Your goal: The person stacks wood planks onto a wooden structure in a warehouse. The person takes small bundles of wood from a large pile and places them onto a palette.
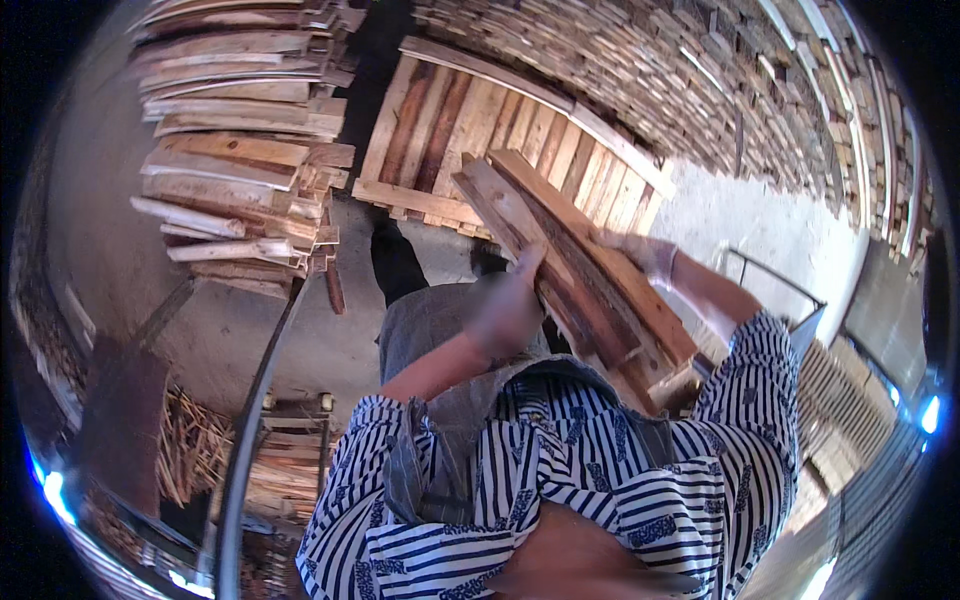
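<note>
Several rough planks (pixel 575 270) form a bundle carried against the person's chest, slanting up toward a wooden pallet (pixel 480 130) on the concrete floor (pixel 250 320). A tall stack of boards (pixel 240 140) stands left of the pallet, and a wall of stacked timber (pixel 680 80) rises behind it. The left hand (pixel 505 305) presses the bundle's near side, fingers wrapped; the right hand (pixel 640 250) grips its far edge from above.
</note>
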Motion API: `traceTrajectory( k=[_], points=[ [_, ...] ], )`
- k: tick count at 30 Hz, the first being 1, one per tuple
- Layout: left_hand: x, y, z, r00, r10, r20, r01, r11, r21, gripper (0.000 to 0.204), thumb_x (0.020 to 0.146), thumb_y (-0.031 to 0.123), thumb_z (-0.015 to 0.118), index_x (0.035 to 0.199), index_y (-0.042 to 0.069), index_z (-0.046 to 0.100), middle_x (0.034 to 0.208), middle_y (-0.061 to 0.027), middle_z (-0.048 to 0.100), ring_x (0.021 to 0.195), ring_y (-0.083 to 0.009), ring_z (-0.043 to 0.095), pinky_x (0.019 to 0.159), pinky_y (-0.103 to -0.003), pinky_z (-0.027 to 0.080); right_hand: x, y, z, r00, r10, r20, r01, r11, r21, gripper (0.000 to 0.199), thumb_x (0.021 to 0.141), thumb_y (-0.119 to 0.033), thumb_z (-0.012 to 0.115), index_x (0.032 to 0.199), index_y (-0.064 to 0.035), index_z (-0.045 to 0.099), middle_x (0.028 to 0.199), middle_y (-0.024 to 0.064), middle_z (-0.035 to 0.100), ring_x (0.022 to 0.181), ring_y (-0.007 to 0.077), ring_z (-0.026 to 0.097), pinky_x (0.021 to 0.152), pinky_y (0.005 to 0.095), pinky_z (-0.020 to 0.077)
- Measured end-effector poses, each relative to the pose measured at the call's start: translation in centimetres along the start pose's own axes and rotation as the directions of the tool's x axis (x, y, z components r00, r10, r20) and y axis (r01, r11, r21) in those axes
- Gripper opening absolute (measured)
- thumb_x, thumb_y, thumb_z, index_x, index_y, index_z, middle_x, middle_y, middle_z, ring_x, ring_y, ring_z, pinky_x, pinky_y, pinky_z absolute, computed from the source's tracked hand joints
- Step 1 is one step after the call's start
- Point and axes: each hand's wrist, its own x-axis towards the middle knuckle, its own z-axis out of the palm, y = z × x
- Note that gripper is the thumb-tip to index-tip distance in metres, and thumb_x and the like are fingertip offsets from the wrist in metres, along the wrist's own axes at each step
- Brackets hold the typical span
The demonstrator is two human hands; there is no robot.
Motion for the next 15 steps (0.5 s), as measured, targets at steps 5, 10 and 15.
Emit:
traceTrajectory(
  k=[5, 10, 15],
  points=[
    [7.6, 5.9, -3.5, 0.985, -0.169, -0.027, 0.162, 0.969, -0.186, 0.064, 0.093, 0.048, 0.068, 0.141, 0.010, 0.049, 0.133, -0.0109, 0.060, 0.123, -0.0254, 0.059, 0.106, -0.043, 0.050, 11.1, -4.9, -1.1, 0.998, -0.029, 0.061, 0.027, 0.999, 0.045, 0.086, 0.087, -0.066, 0.068, 0.139, 0.0007, 0.054, 0.129, 0.0226, 0.065, 0.108, 0.0298, 0.070, 0.095, 0.0412, 0.0579],
    [13.9, 9.3, -2.1, 0.902, -0.415, -0.117, 0.407, 0.909, -0.086, 0.067, 0.087, 0.043, 0.077, 0.137, 0.005, 0.053, 0.130, -0.0139, 0.063, 0.119, -0.0299, 0.063, 0.102, -0.050, 0.052, 13.9, -5.2, -4.3, 0.995, -0.093, -0.020, 0.094, 0.991, 0.093, 0.095, 0.084, -0.066, 0.071, 0.144, 0.0028, 0.046, 0.131, 0.0214, 0.063, 0.107, 0.0312, 0.069, 0.095, 0.0419, 0.0576],
    [15.0, 9.5, -1.9, 0.911, -0.387, -0.141, 0.386, 0.922, -0.035, 0.066, 0.088, 0.042, 0.078, 0.135, 0.002, 0.054, 0.133, -0.0168, 0.061, 0.118, -0.0306, 0.063, 0.103, -0.046, 0.052, 11.7, -3.5, -2.9, 0.952, -0.130, -0.277, 0.096, 0.987, -0.132, 0.119, 0.085, -0.075, 0.063, 0.159, 0.0038, 0.013, 0.161, 0.0277, 0.029, 0.152, 0.0338, 0.027, 0.125, 0.0426, 0.0267]
  ],
)
